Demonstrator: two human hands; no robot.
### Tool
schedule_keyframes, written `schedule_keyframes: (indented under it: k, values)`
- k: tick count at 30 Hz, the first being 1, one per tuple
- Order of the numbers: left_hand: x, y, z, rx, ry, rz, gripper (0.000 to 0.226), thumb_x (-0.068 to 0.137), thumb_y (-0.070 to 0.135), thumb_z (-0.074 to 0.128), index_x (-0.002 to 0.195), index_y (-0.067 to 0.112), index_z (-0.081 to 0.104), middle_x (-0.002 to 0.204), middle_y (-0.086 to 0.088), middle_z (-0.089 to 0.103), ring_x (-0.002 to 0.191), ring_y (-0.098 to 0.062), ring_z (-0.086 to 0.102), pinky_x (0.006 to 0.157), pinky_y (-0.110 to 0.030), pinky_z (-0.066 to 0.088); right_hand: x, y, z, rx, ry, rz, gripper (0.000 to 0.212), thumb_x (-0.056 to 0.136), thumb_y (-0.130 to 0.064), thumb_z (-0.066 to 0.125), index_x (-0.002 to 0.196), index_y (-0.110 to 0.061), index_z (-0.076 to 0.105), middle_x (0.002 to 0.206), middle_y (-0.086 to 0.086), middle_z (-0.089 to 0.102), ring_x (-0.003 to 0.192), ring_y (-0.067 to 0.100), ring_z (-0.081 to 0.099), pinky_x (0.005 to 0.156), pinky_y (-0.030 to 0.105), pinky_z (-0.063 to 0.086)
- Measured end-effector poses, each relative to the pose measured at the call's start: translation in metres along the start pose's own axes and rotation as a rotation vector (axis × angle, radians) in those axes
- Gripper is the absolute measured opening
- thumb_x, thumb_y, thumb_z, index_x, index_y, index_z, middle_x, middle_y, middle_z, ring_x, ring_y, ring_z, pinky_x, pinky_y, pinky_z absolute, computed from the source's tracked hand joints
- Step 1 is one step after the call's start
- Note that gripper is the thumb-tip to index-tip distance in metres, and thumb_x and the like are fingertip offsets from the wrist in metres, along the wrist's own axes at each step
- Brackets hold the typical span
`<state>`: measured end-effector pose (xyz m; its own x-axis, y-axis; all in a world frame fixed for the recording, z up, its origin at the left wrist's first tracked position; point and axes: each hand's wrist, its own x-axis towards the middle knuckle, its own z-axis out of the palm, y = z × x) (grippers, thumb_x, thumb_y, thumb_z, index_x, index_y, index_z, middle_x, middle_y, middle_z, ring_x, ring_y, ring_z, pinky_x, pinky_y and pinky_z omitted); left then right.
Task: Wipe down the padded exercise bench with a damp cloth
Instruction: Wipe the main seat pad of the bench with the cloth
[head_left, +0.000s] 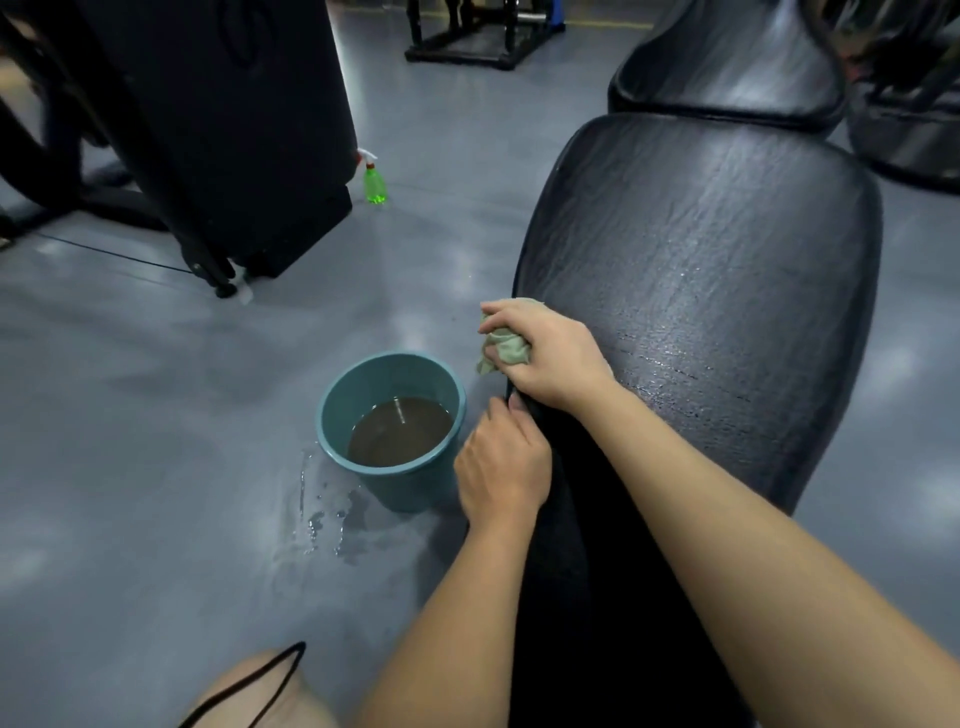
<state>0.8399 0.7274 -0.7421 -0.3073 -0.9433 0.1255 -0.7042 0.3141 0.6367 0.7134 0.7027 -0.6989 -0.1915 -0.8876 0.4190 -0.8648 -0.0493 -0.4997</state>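
head view, looking down. the right hand (545, 358) lies at the left edge of the padded bench (717, 270), its fingers (501, 317) clenched round a bunched pale green cloth (506, 351); the cloth is pressed against the rim of the pad, with one loose corner hanging below the hand over the floor (156, 415). the left hand (501, 467) sits just below the right, nearly touching it, back towards the camera, fingers curled onto the same left edge of the pad and grasping it. both forearms enter from the lower edge of the view, the right one crossing over the black upholstery. the pad's surface is black, grained and glossy, with wet streaks and beads of water across its middle and right part. a second black pad (727, 67) stands just beyond its far end. on the floor just left of the bench, beside the left hand, stands a teal bucket (324, 415), upright, holding murky brown water (400, 431). a small puddle (322, 514) spreads on the floor at the bucket's near left side. farther off, a green spray bottle (375, 182) stands upright beside the base of a large dark machine (208, 104).
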Motion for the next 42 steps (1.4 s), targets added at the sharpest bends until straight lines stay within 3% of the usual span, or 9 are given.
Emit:
schedule_keyframes:
  k: [7,20,23,26,29,32,36,42]
  values:
    - [0.001,-0.001,-0.004,-0.047,-0.032,0.017,0.04,0.109,0.041,0.025,0.104,0.015,0.055,0.108,-0.015,0.069,0.1,-0.041,0.063,0.08,-0.048,0.045,-0.014,0.004,-0.008,0.038,-0.013,-0.038,0.031,0.087,-0.025,0.073,0.118,-0.028,0.069,0.14,-0.013,0.06,0.13,0.004,0.054,0.106,0.031,0.046]
    - [-0.014,-0.008,-0.021,-0.132,-0.159,0.009,0.054,0.109,0.046,0.019,0.118,0.011,0.058,0.12,-0.01,0.065,0.108,-0.035,0.06,0.088,-0.045,0.046,-0.171,0.031,-0.102,-0.095,0.145,0.229,0.039,0.091,-0.023,0.074,0.125,-0.038,0.063,0.15,-0.025,0.047,0.134,0.0,0.05,0.108,0.035,0.046]
    - [-0.018,-0.018,-0.021,-0.227,-0.182,-0.087,0.051,0.108,0.044,0.022,0.123,0.011,0.058,0.126,-0.008,0.06,0.114,-0.033,0.057,0.091,-0.043,0.044,-0.181,0.029,-0.105,-0.12,0.175,0.26,0.038,0.089,-0.023,0.075,0.122,-0.04,0.064,0.148,-0.026,0.049,0.132,-0.001,0.052,0.104,0.032,0.047]
    - [-0.027,-0.03,-0.019,-0.265,-0.14,-0.146,0.044,0.108,0.041,0.026,0.114,0.012,0.058,0.121,-0.009,0.059,0.111,-0.034,0.056,0.087,-0.042,0.043,-0.176,0.026,-0.102,-0.145,0.209,0.275,0.035,0.085,-0.018,0.075,0.115,-0.037,0.067,0.143,-0.024,0.055,0.129,-0.001,0.055,0.101,0.024,0.047]
    - [-0.04,-0.03,-0.012,-0.117,-0.032,-0.078,0.054,0.106,0.043,0.018,0.101,0.009,0.06,0.108,-0.012,0.061,0.1,-0.037,0.06,0.081,-0.046,0.047,-0.16,0.024,-0.095,-0.114,0.235,0.284,0.03,0.083,-0.016,0.076,0.106,-0.035,0.07,0.138,-0.024,0.059,0.125,-0.004,0.056,0.104,0.017,0.043]
    - [-0.039,-0.026,-0.005,-0.063,0.008,-0.046,0.06,0.103,0.044,0.012,0.093,0.01,0.059,0.099,-0.01,0.062,0.09,-0.037,0.062,0.075,-0.047,0.047,-0.134,0.019,-0.074,-0.026,0.258,0.265,0.024,0.084,-0.019,0.075,0.104,-0.033,0.071,0.134,-0.025,0.062,0.124,-0.003,0.058,0.106,0.028,0.047]
    - [-0.033,-0.032,-0.001,-0.063,0.031,-0.032,0.046,0.107,0.039,0.023,0.093,0.012,0.056,0.1,-0.009,0.061,0.092,-0.037,0.06,0.076,-0.048,0.046,-0.088,0.007,-0.039,-0.05,0.239,0.148,0.025,0.083,-0.024,0.071,0.107,-0.029,0.071,0.135,-0.019,0.063,0.122,0.0,0.06,0.101,0.026,0.049]
    - [-0.032,-0.029,-0.001,-0.066,0.043,-0.025,0.041,0.108,0.036,0.027,0.096,0.011,0.058,0.103,-0.01,0.062,0.094,-0.038,0.059,0.073,-0.045,0.04,-0.027,-0.009,-0.004,-0.002,0.139,0.08,0.031,0.079,-0.032,0.067,0.11,-0.031,0.07,0.135,-0.018,0.063,0.122,0.004,0.06,0.1,0.035,0.051]
